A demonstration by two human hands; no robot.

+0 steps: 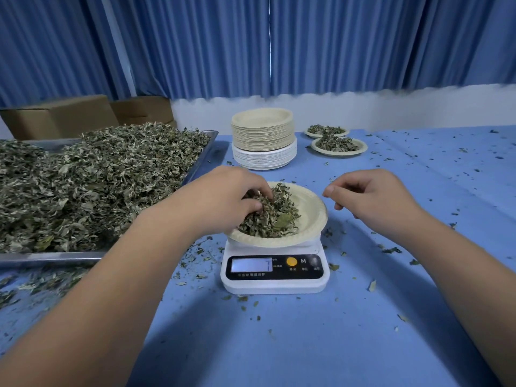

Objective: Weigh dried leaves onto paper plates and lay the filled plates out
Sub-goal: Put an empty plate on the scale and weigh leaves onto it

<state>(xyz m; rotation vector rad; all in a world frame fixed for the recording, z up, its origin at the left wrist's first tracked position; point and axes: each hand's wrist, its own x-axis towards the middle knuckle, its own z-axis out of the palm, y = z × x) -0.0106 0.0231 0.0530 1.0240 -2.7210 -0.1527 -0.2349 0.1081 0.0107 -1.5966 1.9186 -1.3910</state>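
A cream paper plate (310, 208) sits on a white digital scale (275, 277) in the middle of the blue table. A mound of dried leaves (275, 219) fills its left half. My left hand (223, 196) is over the plate's left side, its fingers curled around a bunch of those leaves. My right hand (371, 195) hovers just right of the plate with fingers loosely curled and nothing in them. Two filled plates (339, 145) lie at the back right.
A big metal tray (50, 258) heaped with dried leaves takes up the left side. A tall stack of empty paper plates (264, 136) stands behind the scale. Cardboard boxes (64, 115) sit at the back left. Leaf crumbs litter the blue cloth.
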